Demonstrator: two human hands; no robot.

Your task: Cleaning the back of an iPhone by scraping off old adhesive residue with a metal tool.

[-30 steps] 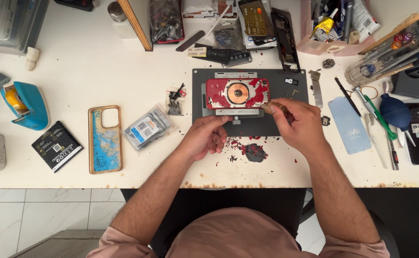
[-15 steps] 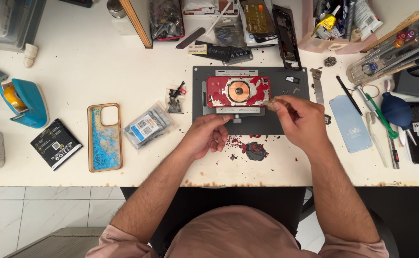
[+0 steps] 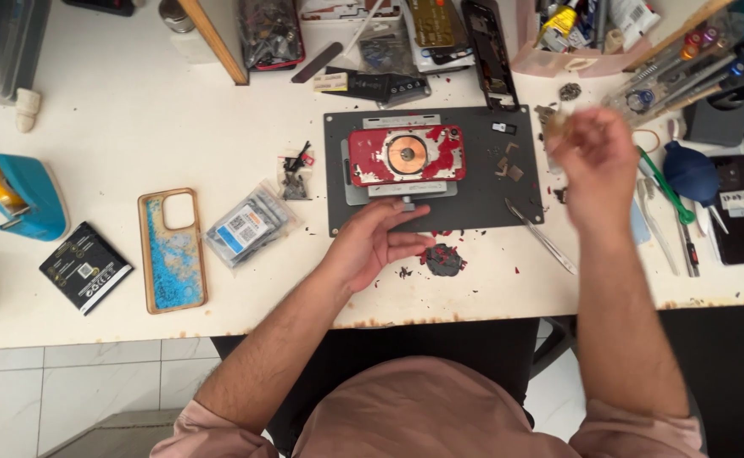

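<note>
Red phone back with a copper coil ring (image 3: 407, 154) lies clamped on the dark grey work mat (image 3: 474, 203), long axis left-right, camera end rightward. Left hand (image 3: 372, 246) rests at the mat's near edge, fingers loosely spread. Right hand (image 3: 588, 157) is blurred; its grip cannot be told. Glass shards could cut fingers.
</note>
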